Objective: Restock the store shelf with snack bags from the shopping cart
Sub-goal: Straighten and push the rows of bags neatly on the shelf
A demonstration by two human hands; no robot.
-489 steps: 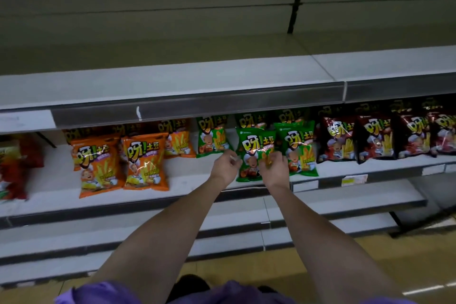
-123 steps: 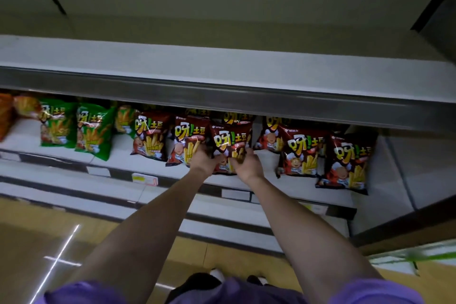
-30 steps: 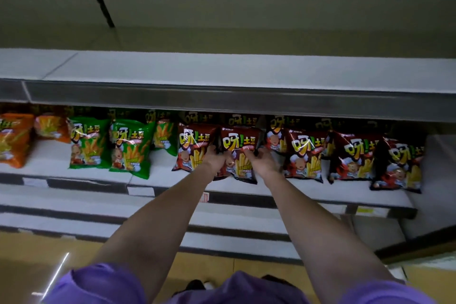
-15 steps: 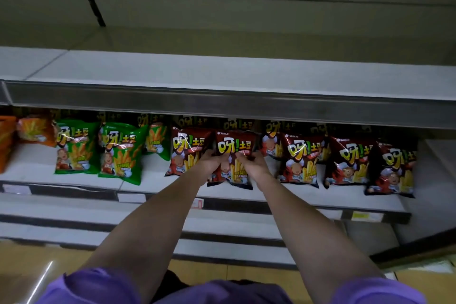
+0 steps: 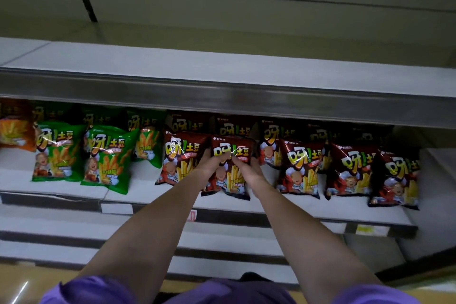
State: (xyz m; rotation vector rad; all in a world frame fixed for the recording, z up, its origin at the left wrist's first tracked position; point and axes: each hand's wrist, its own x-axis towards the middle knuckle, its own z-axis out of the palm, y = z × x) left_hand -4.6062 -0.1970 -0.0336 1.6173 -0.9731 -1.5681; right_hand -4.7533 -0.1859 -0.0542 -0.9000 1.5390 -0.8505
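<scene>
Both hands held one dark red snack bag (image 5: 230, 168) at its upper part: the left hand (image 5: 209, 163) curled round its left edge, the right hand (image 5: 246, 168) pinching its front, fingers bent. It stood upright at the front of the shelf (image 5: 246, 205), between other red bags (image 5: 301, 168), with green bags (image 5: 106, 158) further left.
</scene>
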